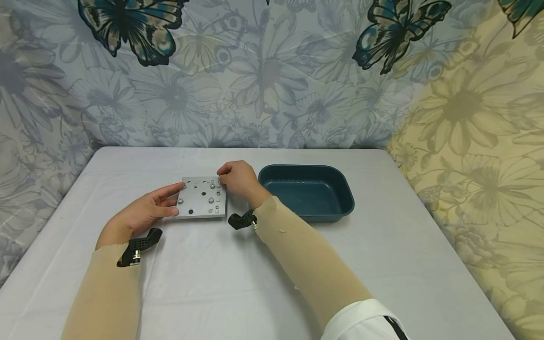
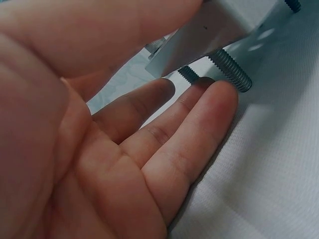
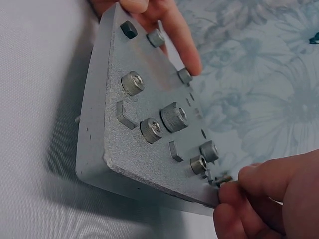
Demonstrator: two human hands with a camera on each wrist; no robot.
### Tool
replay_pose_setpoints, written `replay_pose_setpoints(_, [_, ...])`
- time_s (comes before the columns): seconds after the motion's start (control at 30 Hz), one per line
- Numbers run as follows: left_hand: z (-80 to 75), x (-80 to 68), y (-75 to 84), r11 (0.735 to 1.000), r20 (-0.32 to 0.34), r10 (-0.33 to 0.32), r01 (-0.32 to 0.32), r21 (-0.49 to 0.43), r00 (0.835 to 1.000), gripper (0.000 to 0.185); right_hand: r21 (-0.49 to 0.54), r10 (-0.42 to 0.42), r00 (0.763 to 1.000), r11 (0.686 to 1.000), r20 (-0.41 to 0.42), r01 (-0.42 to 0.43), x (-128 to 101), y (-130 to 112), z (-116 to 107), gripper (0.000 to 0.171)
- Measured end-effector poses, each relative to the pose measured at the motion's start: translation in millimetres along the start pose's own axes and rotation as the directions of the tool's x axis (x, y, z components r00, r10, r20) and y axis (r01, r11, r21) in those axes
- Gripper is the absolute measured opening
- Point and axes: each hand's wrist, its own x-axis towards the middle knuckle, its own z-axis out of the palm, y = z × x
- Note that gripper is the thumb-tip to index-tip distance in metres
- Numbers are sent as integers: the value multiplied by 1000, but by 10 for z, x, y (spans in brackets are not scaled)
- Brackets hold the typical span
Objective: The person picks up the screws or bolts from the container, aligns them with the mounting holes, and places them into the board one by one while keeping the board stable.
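A silver metal plate [image 1: 197, 197] studded with socket head bolts [image 3: 174, 117] is above the white tabletop, threaded bolt ends [image 2: 231, 69] poking out below it. My left hand [image 1: 142, 212] grips its left side, thumb at the near corner and index finger at the far one. At the far right corner, my right hand [image 1: 240, 179] pinches a small screw [image 3: 226, 180] between thumb and finger, its thread partly showing. Square and hex-shaped heads [image 3: 126, 115] also sit in the plate, along with dark open holes [image 1: 191, 211].
Just right of my right hand stands a dark teal plastic tub [image 1: 306, 219], its inside bare. White cloth [image 1: 204, 283] covers the table. Flower and butterfly printed fabric [image 1: 267, 94] hangs behind and along both sides.
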Motion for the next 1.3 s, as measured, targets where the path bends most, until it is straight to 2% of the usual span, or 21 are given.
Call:
replay_pose_setpoints(0.23, [-1,8,-12,1000,-4,6,-6,3,1000,87,12,-10,1000,1000,6,10,-29,-9,-33,18])
replay_pose_setpoints(0.33, [3,8,-5,1000,-2,7,-7,2,1000,87,78,-22,1000,997,1,22,-77,-22,-114,20])
replay_pose_setpoints(0.4, [8,11,-7,1000,1,10,-10,0,1000,87,171,-29,1000,985,-6,29,-124,-21,-213,20])
replay_pose_setpoints(0.5, [12,22,-18,1000,6,15,-15,1,1000,86,355,-37,999,934,-26,44,-211,7,-422,22])
replay_pose_setpoints(0.6, [15,30,-23,1000,5,14,-14,4,1000,86,537,-36,998,842,-49,57,-325,74,-667,30])
replay_pose_setpoints(0.7, [10,25,-27,1000,9,13,-13,5,1000,87,652,-38,998,755,-60,67,-474,170,-897,40])
replay_pose_setpoints(0.73, [10,21,-25,1000,10,11,-11,2,1000,87,672,-46,997,737,-61,75,-526,211,-960,43])
replay_pose_setpoints(0.8, [7,9,-21,1000,9,7,-7,4,1000,87,680,-75,996,728,-54,92,-615,314,-1058,45])
replay_pose_setpoints(0.83, [3,2,-18,1000,8,6,-6,7,1000,88,671,-89,995,734,-49,99,-650,368,-1092,45])
replay_pose_setpoints(0.9, [-2,-9,-9,1000,5,4,-4,11,1000,88,627,-115,993,771,-33,110,-705,482,-1131,43])
replay_pose_setpoints(1.0, [-6,-15,0,1000,1,3,-3,14,1000,87,514,-111,994,854,17,86,-734,659,-1134,41])
replay_pose_setpoints(1.07, [-5,-12,4,1000,4,6,-6,10,1000,86,404,-74,995,914,65,41,-736,757,-1112,41])
replay_pose_setpoints(1.13, [-5,-8,3,1000,4,6,-6,7,1000,86,286,-38,993,958,113,5,-725,832,-1081,42])
replay_pose_setpoints(1.2, [-3,-5,2,1000,6,7,-7,5,1000,86,178,-19,989,984,149,-8,-712,877,-1050,42])
replay_pose_setpoints(1.3, [-1,-5,-4,1000,7,7,-7,-1,1000,87,43,-21,983,999,180,14,-684,908,-1011,42])
